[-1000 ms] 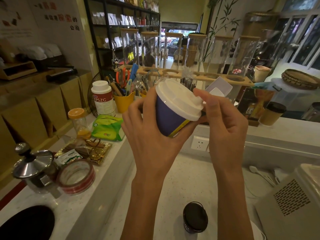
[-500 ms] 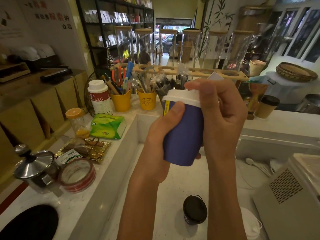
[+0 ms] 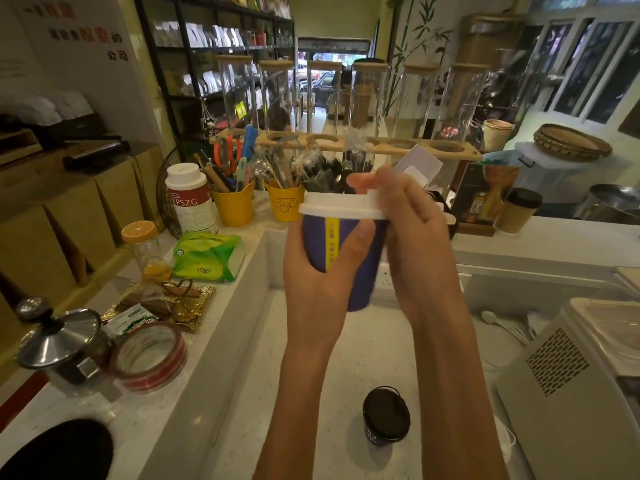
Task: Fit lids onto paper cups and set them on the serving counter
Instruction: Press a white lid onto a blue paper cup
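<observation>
I hold a purple paper cup (image 3: 343,251) with a yellow stripe upright above the lower worktop. My left hand (image 3: 315,282) wraps its body, thumb across the front. A white lid (image 3: 341,204) sits on its rim. My right hand (image 3: 414,237) grips the lid's right edge, fingers over the top. A dark cup with a black lid (image 3: 385,417) stands on the lower worktop below. A brown cup with a black lid (image 3: 517,211) stands on the raised serving counter (image 3: 554,244) at the right.
On the left ledge are a tape roll (image 3: 150,356), a steel pot (image 3: 60,344), a green packet (image 3: 207,256), a white canister (image 3: 190,199) and yellow utensil buckets (image 3: 233,206). A white machine (image 3: 575,386) fills the right. Tall glass tubes in a wooden rack (image 3: 346,143) stand behind.
The cup has gone from tilted toward me to upright. My right hand shifted from the lid's side to gripping over its right edge, and the view moved slightly.
</observation>
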Tool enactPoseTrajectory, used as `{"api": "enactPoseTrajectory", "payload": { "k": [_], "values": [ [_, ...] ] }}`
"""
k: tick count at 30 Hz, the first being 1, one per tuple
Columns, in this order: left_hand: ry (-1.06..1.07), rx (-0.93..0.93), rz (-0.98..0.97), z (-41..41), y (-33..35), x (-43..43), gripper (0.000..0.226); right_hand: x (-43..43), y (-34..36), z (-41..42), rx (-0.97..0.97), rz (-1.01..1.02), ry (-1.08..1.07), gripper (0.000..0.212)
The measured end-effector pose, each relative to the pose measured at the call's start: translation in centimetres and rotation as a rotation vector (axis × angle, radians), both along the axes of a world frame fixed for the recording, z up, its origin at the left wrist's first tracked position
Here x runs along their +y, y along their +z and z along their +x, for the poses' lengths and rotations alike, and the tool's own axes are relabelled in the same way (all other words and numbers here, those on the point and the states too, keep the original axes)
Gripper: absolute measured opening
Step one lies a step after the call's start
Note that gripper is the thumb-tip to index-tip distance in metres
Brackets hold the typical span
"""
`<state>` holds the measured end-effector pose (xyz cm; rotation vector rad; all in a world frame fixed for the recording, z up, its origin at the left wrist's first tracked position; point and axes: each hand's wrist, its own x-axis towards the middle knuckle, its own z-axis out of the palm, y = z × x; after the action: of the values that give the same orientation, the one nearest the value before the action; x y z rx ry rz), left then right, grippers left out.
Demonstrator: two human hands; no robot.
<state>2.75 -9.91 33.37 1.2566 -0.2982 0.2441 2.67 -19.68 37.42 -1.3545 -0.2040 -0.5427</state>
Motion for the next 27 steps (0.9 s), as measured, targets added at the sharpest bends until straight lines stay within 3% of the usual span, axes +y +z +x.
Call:
{"api": "enactPoseTrajectory", "payload": {
  "k": [2,4,11,14,20,23,27],
  "values": [
    [0.209,-0.184,0.165,0.9,-1.2,0.0,0.083,-0.5,-1.0,-0.2,0.168,0.143,0.198,0.029],
    [0.287,-0.312,0.262,1.6,-2.3,0.2,0.09,-0.8,-1.5,-0.6,0.233,0.285,0.314,0.03],
    [0.373,-0.575,0.354,1.6,-4.2,0.5,0.092,0.7,-1.9,-1.5,0.173,0.295,0.143,0.029],
    [0.349,-0.559,0.333,1.7,-4.6,1.1,0.093,1.3,-2.3,-2.1,0.172,0.382,0.237,0.038],
    [0.314,-0.482,0.287,1.8,-6.1,1.5,0.095,1.0,-4.0,-1.7,0.208,0.315,0.298,0.036],
    [0.22,-0.337,0.276,1.3,-9.2,2.8,0.09,0.7,-7.1,-1.8,0.407,0.272,0.393,0.055],
    [-0.02,-0.002,0.397,-1.7,-17.5,5.5,0.09,1.0,-15.5,-4.2,0.688,0.049,0.394,0.062]
  ]
}}
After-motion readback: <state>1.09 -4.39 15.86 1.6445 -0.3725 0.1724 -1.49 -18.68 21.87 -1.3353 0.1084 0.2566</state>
